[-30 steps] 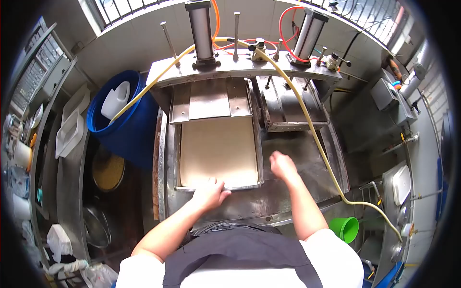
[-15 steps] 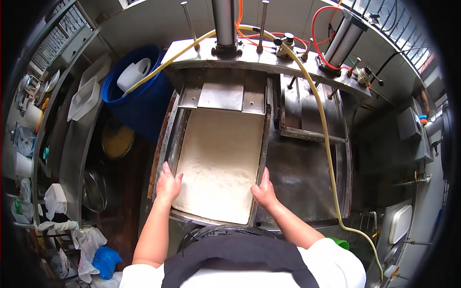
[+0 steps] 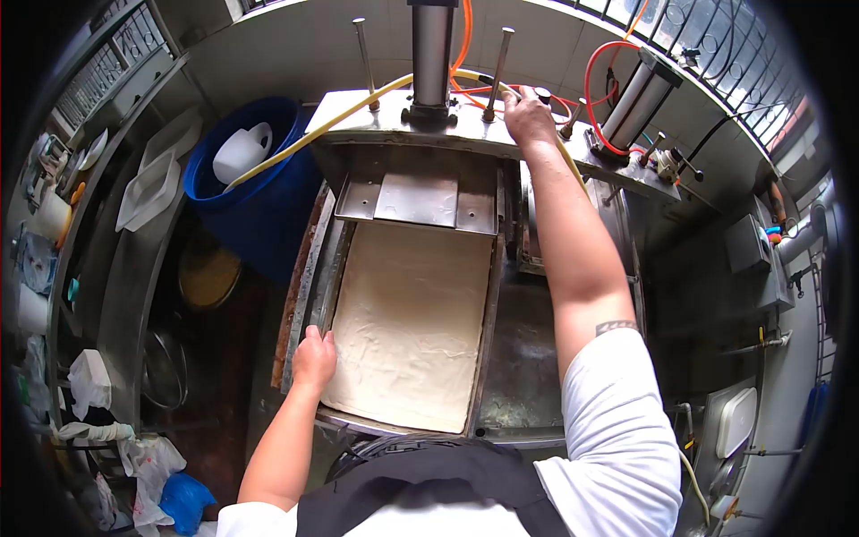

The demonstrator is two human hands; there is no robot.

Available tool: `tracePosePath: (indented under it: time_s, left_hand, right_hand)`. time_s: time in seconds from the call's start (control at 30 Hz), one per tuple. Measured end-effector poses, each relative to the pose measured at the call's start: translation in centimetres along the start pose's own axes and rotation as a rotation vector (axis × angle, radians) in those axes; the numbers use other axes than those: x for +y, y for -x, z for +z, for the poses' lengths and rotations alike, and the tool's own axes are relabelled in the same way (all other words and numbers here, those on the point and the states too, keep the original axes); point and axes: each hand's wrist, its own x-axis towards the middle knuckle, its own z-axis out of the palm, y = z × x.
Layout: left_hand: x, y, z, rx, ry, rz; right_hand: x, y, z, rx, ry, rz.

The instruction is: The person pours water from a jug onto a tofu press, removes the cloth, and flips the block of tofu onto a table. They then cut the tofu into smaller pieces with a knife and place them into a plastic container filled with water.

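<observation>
A metal tray (image 3: pixel 489 313) lined with a cream cloth (image 3: pixel 412 318) lies on the steel press table, partly under the press plate (image 3: pixel 420 192). My left hand (image 3: pixel 313 356) grips the tray's left rim near its front corner. My right hand (image 3: pixel 526 114) reaches far forward onto the top of the press frame, its fingers closed over a valve lever beside the yellow hose (image 3: pixel 340 121). Two pneumatic cylinders (image 3: pixel 431 45) stand upright on the frame.
A blue barrel (image 3: pixel 259 210) with a white jug inside stands to the left of the press. White trays (image 3: pixel 148 192) sit on a steel counter at far left. A second steel press bay (image 3: pixel 537 358) lies right of the tray. Bags and cloths lie at lower left.
My right hand left the tray's right rim and reached up to the valve on top of the press. My left hand stays on the left rim. The tray sits slightly further under the plate.
</observation>
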Motion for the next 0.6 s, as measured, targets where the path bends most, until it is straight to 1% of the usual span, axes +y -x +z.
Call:
tracePosePath:
  time_s: [0.03, 0.1, 0.13, 0.17, 0.23, 0.27, 0.3, 0.33, 0.37, 0.4, 0.43, 0.5, 0.53, 0.57, 0.6]
  left_hand:
    - [-0.2, 0.1, 0.2, -0.001, 0.015, 0.018]
    - [-1.4, 0.8, 0.6, -0.036, 0.055, 0.022]
    - [-1.8, 0.7, 0.8, -0.055, 0.096, 0.035]
    - [-2.5, 1.2, 1.5, -0.035, 0.102, 0.067]
    - [-1.1, 1.5, 0.2, -0.076, 0.089, 0.018]
    - [-1.0, 1.2, 0.2, -0.082, 0.094, 0.008]
    - [-0.6, 0.6, 0.2, -0.084, 0.091, 0.01]
    - [-0.4, 0.3, 0.0, -0.088, 0.076, 0.025]
    - [-0.4, -0.1, -0.2, -0.094, 0.056, 0.046]
    - [-0.4, 0.0, 0.0, -0.075, 0.059, 0.058]
    - [-0.5, 0.4, 0.0, -0.058, 0.063, 0.073]
    - [-0.4, 0.3, 0.0, -0.053, 0.055, 0.092]
    - [-0.3, 0.4, 0.0, -0.043, 0.055, 0.083]
    - [-0.3, 0.4, 0.1, -0.052, 0.054, 0.107]
    - [-0.3, 0.4, 0.1, -0.035, 0.048, 0.11]
  right_hand:
    - [0.7, -0.6, 0.4, -0.091, 0.05, -0.049]
    - [6.4, -0.9, 1.9, 0.058, -0.021, -0.227]
    - [6.8, 0.0, 0.4, 0.123, -0.377, -0.077]
    - [6.6, 0.9, -1.0, 0.238, -0.427, -0.07]
    - [5.5, 0.2, 1.3, 0.354, -0.405, 0.166]
    - [1.5, 0.6, 2.3, 0.479, -0.38, 0.214]
    - [-2.0, 0.6, 4.1, 0.416, -0.275, 0.179]
    - [-3.9, 0.4, 5.2, 0.36, -0.169, 0.159]
    - [-3.8, 0.0, 4.8, 0.256, -0.229, 0.199]
    - [-2.8, 0.0, 4.1, 0.17, -0.294, 0.117]
    - [-1.9, 0.4, 3.4, 0.076, -0.238, 0.079]
    - [0.2, 1.9, 1.9, 0.218, -0.363, -0.076]
    - [1.5, 3.6, 0.8, 0.258, -0.431, -0.007]
    - [2.6, 6.0, -0.2, 0.391, -0.448, -0.095]
    - [3.3, 9.0, -1.7, 0.354, -0.454, -0.023]
